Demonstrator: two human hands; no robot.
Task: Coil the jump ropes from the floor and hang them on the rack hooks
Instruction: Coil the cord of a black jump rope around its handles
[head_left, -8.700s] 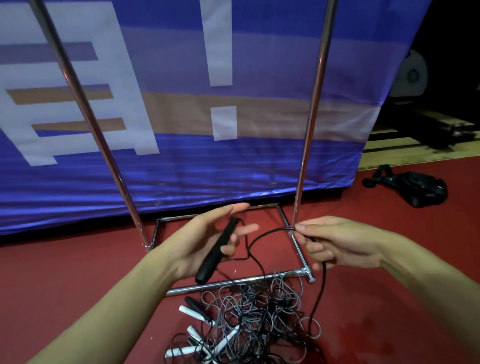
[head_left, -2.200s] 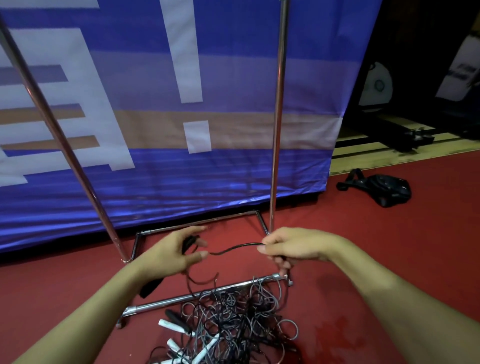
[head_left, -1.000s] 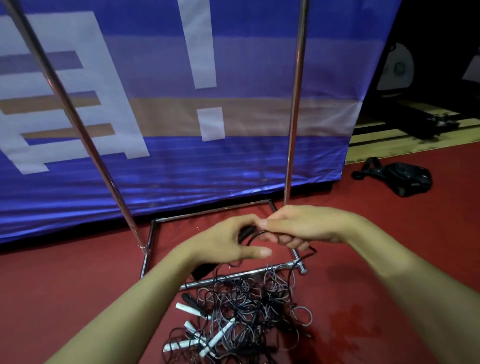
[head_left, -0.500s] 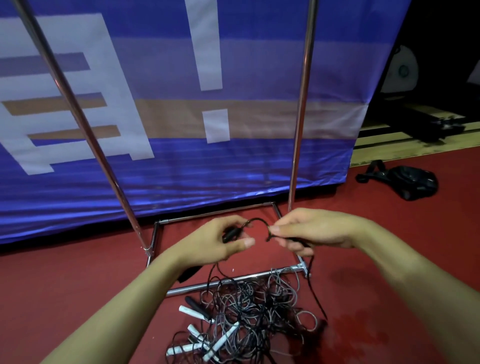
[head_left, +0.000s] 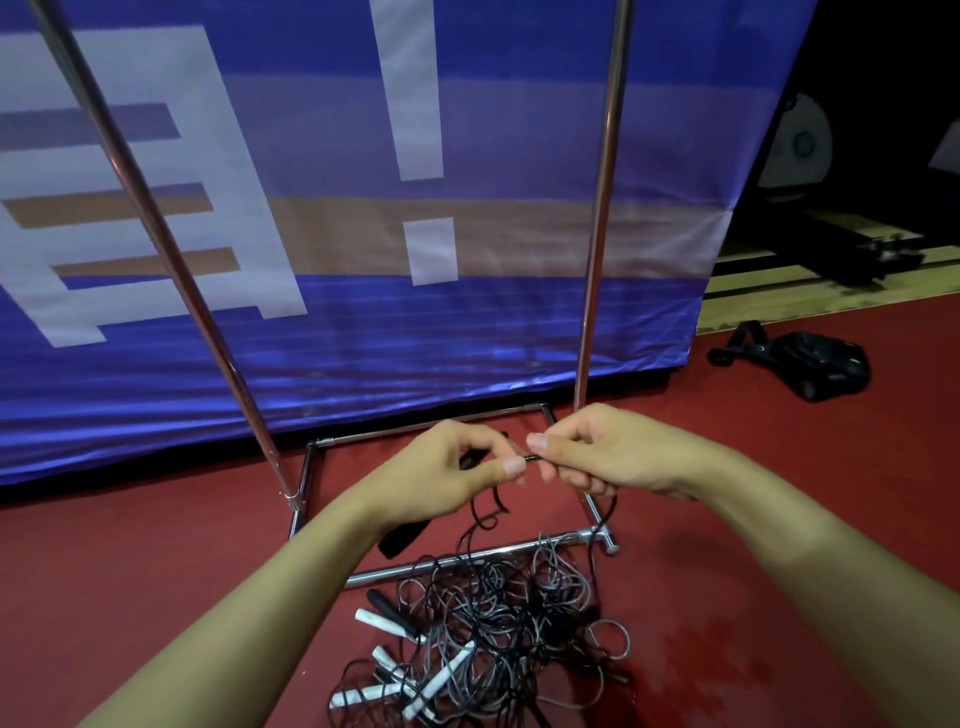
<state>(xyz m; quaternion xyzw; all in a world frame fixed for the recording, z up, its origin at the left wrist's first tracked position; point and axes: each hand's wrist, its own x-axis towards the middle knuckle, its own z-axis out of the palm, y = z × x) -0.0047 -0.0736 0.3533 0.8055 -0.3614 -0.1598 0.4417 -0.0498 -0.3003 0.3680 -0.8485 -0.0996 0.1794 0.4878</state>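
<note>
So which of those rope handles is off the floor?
The black handle gripped in the left hand; the other handles, white and black, lie in the tangled pile on the floor.

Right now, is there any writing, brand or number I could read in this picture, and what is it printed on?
"!" : a large white exclamation mark on the blue banner behind the rack.
A big white character stands at the banner's left, cut off by the frame edge; it cannot be read whole.
The white disc in the dark at far right bears a round mark, too small and blurred to read.
No readable text shows on the jump ropes or the black bag.
</note>
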